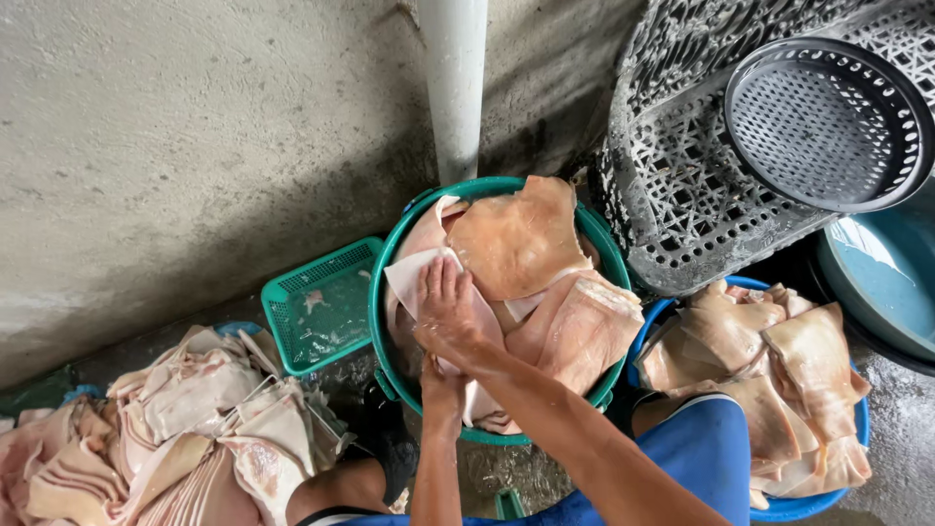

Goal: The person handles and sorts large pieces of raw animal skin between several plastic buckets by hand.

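Hands pressing pork skin sheets in a green tub

The right hand (450,317) lies flat, fingers together, on a pale skin sheet (429,278) at the green tub's (385,292) 9 o'clock side. The left hand (440,385) sits beneath it at 6 o'clock, its fingers hidden, grip unclear. A blue tub (857,429) of skins stands at 3 o'clock.

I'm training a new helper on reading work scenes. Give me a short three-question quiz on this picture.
1. True or false: the right hand lies flat on a pale skin sheet in the green tub.
2. What stands left of that tub? A) green basket B) red bucket C) metal pot
3. What colour is the tub of sheets at the right?

Key: 1 true; 2 A; 3 blue.
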